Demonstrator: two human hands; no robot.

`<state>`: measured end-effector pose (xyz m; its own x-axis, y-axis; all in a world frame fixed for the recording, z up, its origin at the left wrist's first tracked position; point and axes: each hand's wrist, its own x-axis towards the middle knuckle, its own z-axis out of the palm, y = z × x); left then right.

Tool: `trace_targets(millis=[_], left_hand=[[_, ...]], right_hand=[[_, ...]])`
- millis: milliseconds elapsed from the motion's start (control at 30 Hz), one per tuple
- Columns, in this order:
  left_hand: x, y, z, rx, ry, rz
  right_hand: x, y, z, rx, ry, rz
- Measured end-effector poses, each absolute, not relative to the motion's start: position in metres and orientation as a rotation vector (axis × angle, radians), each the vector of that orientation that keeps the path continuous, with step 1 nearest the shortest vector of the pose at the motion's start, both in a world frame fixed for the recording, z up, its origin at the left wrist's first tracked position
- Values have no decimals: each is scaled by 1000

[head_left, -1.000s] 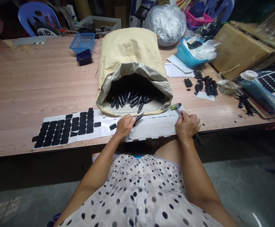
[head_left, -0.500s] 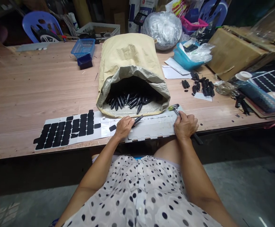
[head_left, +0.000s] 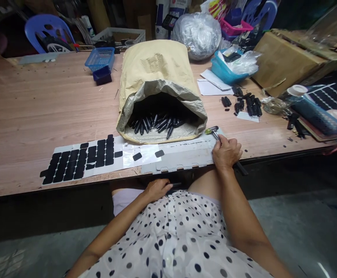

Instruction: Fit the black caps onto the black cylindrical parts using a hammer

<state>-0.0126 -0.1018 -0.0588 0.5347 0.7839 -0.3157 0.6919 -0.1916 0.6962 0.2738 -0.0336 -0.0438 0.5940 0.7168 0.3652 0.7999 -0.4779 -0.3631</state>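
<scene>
My left hand is down over my lap, below the table edge, closed around a slim black pen-shaped part whose end sticks out past the fingers. On the table's front edge my right hand grips a small hammer with a yellow-green and dark head; its black handle shows below the hand. Under the hammer head lies a flat grey board. Before me a yellow woven sack gapes towards me, with several similar black parts in its mouth.
Black rounded stickers sit in rows on a white sheet at the left; two loose ones lie near the board. Black pieces are heaped at the right, near a cardboard box. Blue baskets stand behind.
My left hand has drawn back from the board to my lap with the black pen-shaped part, uncovering a black sticker. The right hand and hammer have hardly moved.
</scene>
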Motion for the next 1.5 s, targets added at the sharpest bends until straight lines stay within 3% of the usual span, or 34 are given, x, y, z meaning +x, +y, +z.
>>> trace_targets(millis=[133,300,400,500,633,1033,1500], left_hand=[[-12,-97,-58,1924,1202,160],[5,-72,4,1809,855,194],[21,-30,24,1855,1167,444],[36,16,18,1950,1615,634],[45,50,0,1951,1821,586],[-9,7,-20,2122,1391,685],[-10,6,-30,2085,1360,691]], right_hand=[[274,-33,-46,-2309,-1213,-262],[275,-33,-49,-2315,-1224,-304],[274,-33,-48,-2323,-1233,-262],[272,-33,-46,-2319,-1219,-250],[269,-33,-43,-2319,-1210,-252],[268,-34,-43,-2352,-1197,-240],[277,-38,-48,-2234,-1185,-223]])
